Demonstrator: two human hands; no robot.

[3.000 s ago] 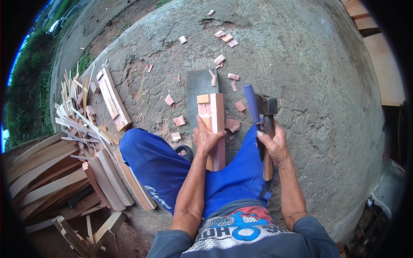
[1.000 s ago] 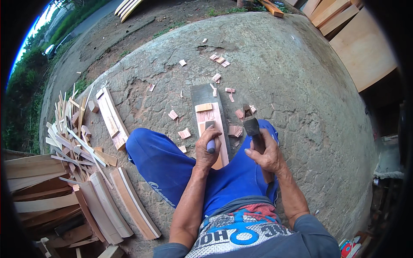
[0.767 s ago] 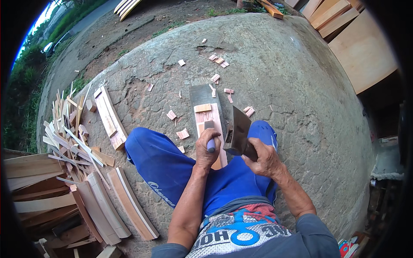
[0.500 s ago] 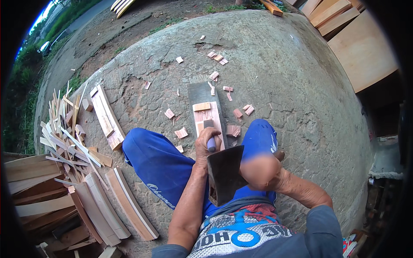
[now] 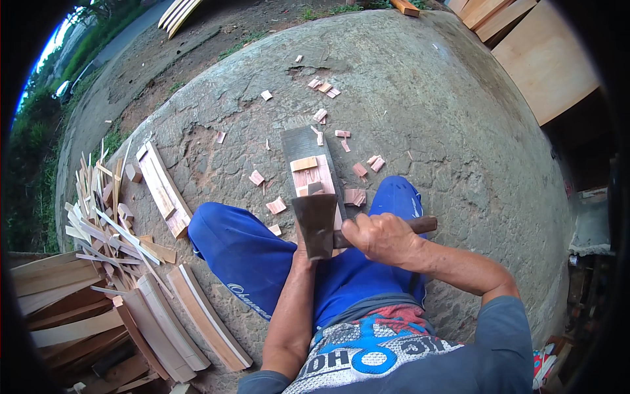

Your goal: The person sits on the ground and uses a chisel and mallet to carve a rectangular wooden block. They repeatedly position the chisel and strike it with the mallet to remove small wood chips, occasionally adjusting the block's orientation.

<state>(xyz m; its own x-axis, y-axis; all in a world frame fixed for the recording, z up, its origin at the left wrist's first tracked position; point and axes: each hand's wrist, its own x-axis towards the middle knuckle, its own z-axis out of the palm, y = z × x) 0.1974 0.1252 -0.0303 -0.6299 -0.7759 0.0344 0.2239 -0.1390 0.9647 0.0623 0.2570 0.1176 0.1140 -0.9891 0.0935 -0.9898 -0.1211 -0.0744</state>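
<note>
In my right hand (image 5: 384,240) is the wooden handle of a hatchet (image 5: 314,226), fingers wrapped round it near the broad dark head. The head covers most of my left hand (image 5: 301,249); only its edge and wrist show. Just beyond the head, part of a chisel blade (image 5: 315,188) shows against a pinkish wood piece (image 5: 323,172). That piece lies on a grey board (image 5: 298,140) between my knees, with a raised pale block (image 5: 304,163) across its far part. Whether the hatchet touches the chisel is hidden.
Wood chips (image 5: 276,205) lie scattered over the rough concrete (image 5: 453,144). At the left are a notched wood piece (image 5: 163,187), a heap of offcuts (image 5: 108,217) and several curved slats (image 5: 209,318). Boards (image 5: 548,62) stand at the far right.
The hatchet has come down and forward from near my lap to over my left hand, hiding the chisel's purple handle. My right hand has moved forward with it.
</note>
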